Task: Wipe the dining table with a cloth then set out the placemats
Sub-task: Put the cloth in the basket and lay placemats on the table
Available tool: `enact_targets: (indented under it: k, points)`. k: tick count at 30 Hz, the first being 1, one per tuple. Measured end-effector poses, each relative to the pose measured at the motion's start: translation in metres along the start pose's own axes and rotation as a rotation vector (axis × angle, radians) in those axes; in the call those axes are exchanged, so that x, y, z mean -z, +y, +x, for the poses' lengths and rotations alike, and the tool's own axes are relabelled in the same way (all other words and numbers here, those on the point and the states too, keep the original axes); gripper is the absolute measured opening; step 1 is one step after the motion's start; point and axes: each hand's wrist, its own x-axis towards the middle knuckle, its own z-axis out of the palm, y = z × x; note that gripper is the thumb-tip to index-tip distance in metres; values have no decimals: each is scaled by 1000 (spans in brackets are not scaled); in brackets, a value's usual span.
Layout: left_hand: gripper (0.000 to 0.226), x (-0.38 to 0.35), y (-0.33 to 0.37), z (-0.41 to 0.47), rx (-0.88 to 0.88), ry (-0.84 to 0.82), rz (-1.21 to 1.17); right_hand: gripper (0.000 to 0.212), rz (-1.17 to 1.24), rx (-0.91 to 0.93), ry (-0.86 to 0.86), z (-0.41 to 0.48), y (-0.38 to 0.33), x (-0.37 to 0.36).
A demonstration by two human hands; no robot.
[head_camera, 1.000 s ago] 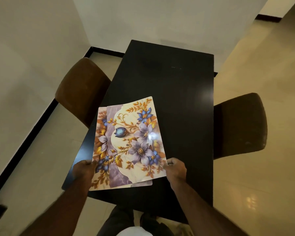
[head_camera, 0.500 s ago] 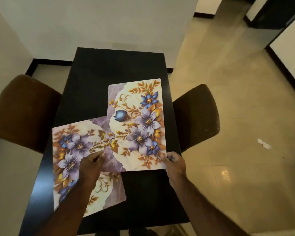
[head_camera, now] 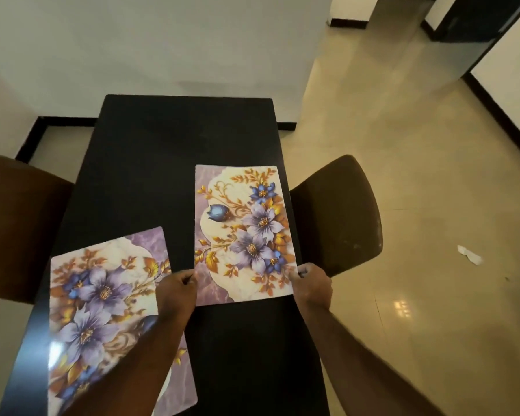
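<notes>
Black worktop (head_camera: pixel 168 163). Both hands pinch the right placemat (head_camera: pixel 243 232): left hand (head_camera: pixel 176 291) near-left corner, right hand (head_camera: pixel 312 283) near-right. Second placemat (head_camera: pixel 102 307) lies left, apart.

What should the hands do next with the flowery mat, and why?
Probably lay the right placemat flat and let go. Both the left hand and right hand hold its near corners, and it already sits in front of the right chair. The left placemat already lies on the table.
</notes>
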Motion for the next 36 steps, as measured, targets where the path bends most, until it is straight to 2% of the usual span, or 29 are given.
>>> enact_targets:
  k: [4, 13, 27, 36]
  points:
    - [20, -11, -3, 2, -30, 50, 23, 16, -55, 17, 45, 3, 8, -4]
    - [21, -22, 8, 13, -62, 58, 41, 19, 22, 48, 71, 15, 16, -2]
    - [24, -32, 6, 15, -34, 106, 66, 31, 65, 50, 51, 19, 16, 0]
    - [26, -31, 12, 11, -58, 127, 44, 30, 100, 19, 31, 18, 11, 5]
